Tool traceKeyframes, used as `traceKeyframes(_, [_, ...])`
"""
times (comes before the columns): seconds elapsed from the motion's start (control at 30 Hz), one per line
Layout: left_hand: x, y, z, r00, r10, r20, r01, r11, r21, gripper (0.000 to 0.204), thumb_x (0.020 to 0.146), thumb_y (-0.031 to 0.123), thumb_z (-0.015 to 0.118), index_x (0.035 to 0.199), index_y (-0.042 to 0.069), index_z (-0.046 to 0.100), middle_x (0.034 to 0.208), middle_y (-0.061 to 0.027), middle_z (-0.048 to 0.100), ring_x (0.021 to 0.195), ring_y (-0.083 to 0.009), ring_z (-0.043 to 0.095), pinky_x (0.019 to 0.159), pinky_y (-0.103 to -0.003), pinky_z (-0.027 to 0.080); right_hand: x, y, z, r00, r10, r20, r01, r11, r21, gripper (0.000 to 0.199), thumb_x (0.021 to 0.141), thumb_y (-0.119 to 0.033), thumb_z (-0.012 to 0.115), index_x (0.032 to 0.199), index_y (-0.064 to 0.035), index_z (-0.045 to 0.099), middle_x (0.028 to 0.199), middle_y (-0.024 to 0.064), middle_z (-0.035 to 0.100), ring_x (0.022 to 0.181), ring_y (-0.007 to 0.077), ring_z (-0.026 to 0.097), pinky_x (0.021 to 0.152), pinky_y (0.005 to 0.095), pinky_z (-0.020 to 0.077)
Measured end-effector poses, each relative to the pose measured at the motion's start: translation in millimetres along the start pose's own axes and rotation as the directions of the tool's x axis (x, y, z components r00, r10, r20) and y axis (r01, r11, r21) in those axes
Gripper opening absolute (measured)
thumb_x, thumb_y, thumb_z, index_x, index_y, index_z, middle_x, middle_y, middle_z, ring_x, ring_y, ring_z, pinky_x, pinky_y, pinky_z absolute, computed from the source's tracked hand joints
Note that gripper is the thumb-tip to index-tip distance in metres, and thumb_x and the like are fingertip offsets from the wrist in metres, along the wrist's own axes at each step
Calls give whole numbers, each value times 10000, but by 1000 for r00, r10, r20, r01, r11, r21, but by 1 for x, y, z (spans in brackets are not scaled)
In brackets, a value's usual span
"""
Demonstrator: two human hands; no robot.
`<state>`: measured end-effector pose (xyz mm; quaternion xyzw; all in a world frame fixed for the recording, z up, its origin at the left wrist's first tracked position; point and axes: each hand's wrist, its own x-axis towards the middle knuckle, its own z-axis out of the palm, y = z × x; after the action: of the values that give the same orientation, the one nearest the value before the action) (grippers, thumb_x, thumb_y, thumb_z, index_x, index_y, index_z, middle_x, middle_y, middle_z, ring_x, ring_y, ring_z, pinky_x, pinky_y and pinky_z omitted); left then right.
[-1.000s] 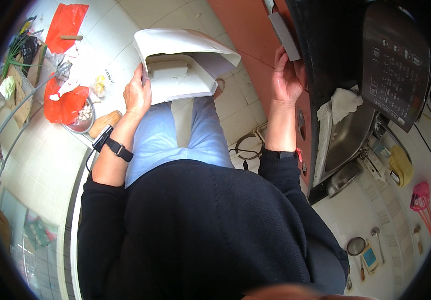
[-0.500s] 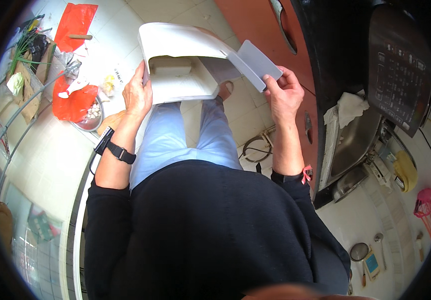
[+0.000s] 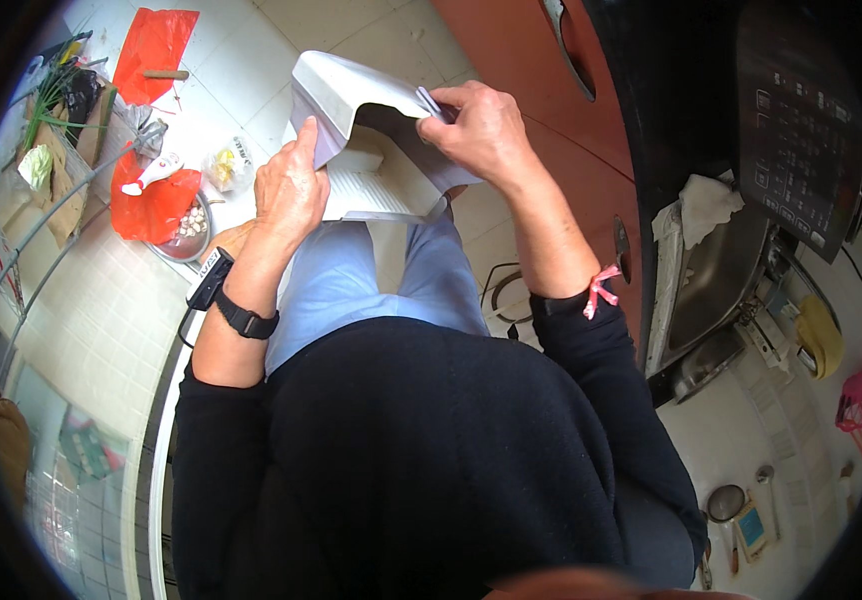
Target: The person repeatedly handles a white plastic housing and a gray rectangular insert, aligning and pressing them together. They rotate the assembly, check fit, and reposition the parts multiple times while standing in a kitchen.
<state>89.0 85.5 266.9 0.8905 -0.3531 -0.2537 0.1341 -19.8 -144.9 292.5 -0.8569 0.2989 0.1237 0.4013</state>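
Observation:
In front of my legs I hold a white plastic bin (image 3: 346,85), tilted, with its wide opening turned toward me and a ribbed inner wall showing. My left hand (image 3: 289,190) is closed on its left edge, fingers pointing away from me. At the bin's upper right, my right hand (image 3: 481,130) pinches a thin grey plastic flap (image 3: 429,102), seen nearly edge-on against the rim. Whether the flap is joined to the bin cannot be made out, since my right fingers cover that spot.
On the left, a white counter (image 3: 101,290) bears red plastic bags (image 3: 154,50), a metal bowl (image 3: 183,240) with small white pieces, vegetables and a wire rack (image 3: 46,215). Red-brown cabinets (image 3: 541,90) and a steel sink (image 3: 716,275) stand on the right.
My right hand has moved left and away from me, turning the grey flap from face-on to nearly edge-on near the bin's rim. The bin has tilted, and my left hand has shifted slightly right.

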Motion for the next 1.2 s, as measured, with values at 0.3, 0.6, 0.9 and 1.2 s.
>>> traceKeyframes(0.3, [0,2,-5,995,-18,93,36,980,-193,521,776,24,531,1296,32,562,1057,-260,653,940,-444,631,827,-486,506,-15,44,-7,963,-69,260,-2,964,265,707,696,-272,766,1347,-102,548,1222,177,632,1073,312,621,941,375,486])
traceKeyframes(0.6, [14,-15,-3,989,-38,146,69,975,-212,503,788,46,530,1286,85,591,992,-278,655,928,-456,630,837,-485,502,-10,67,-3,942,80,325,-185,934,305,692,707,-399,842,1249,-25,628,1113,115,675,960,174,635,865,312,500])
traceKeyframes(0.9, [18,-31,1,969,-26,247,126,908,-399,454,825,86,515,1274,85,589,1072,-246,656,1028,-404,634,878,-435,491,-20,89,-19,977,86,197,-153,923,354,896,537,-470,902,1265,-29,623,1181,162,665,1076,264,637,934,365,487])
traceKeyframes(1.2, [16,-21,-2,952,-17,306,140,912,-387,401,833,81,519,1225,83,603,1057,-237,660,1000,-426,628,855,-436,495,-51,79,-28,975,75,208,-140,936,321,634,723,-258,833,1268,-24,608,1171,145,669,1052,238,637,900,342,500])
